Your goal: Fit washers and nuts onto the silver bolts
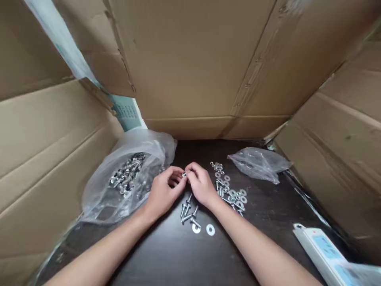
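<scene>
A small silvery bolt [183, 174] sits between the fingertips of both hands, mostly covered by them. My left hand [165, 190] pinches it from the left, thumb and forefinger closed. From the other side the fingers of my right hand [201, 185] are closed on it too. Just below the hands, several bolts [187, 207] lie in a loose group on the dark table. Two flat washers are near them: one washer [210, 229] lies apart, and another washer [195, 228] is partly under a bolt.
An open clear plastic bag [98, 190] full of metal hardware [127, 174] lies left. Right of my hands are small nuts [217, 167], more washers [243, 199] and bolts. Beyond are a flattened plastic bag [258, 161] and a white power strip [324, 248]. Cardboard walls [196, 59] surround the table [154, 254].
</scene>
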`<state>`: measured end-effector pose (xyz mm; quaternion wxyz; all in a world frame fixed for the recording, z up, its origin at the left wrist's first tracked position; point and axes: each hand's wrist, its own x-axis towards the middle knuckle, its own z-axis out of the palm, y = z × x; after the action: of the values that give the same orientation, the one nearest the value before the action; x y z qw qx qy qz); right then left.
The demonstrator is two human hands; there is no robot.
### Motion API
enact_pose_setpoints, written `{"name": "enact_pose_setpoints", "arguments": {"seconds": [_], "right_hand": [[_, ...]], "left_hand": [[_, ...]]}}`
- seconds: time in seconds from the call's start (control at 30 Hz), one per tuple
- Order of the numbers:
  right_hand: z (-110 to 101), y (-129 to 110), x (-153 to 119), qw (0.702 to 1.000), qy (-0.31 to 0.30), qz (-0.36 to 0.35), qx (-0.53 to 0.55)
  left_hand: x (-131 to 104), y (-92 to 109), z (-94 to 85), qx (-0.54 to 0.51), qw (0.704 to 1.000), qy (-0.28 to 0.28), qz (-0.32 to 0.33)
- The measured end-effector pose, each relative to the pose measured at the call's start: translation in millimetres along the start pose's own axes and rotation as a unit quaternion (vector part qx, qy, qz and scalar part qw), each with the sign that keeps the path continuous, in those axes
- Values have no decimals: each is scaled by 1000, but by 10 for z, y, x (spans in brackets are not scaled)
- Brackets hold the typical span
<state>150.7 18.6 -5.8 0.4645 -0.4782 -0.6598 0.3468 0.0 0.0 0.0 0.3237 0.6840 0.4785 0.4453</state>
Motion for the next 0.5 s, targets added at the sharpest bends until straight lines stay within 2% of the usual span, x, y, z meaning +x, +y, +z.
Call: {"name": "enact_pose_setpoints", "arguments": {"seconds": [0.33,0.5], "right_hand": [[9,-17,8,1000,11,-16,-9],[3,-18,13,1000,10,2,15]], "left_hand": [[18,-21,-7,3,1000,9,1],[5,-14,-24,0,1000,0,3]]}}
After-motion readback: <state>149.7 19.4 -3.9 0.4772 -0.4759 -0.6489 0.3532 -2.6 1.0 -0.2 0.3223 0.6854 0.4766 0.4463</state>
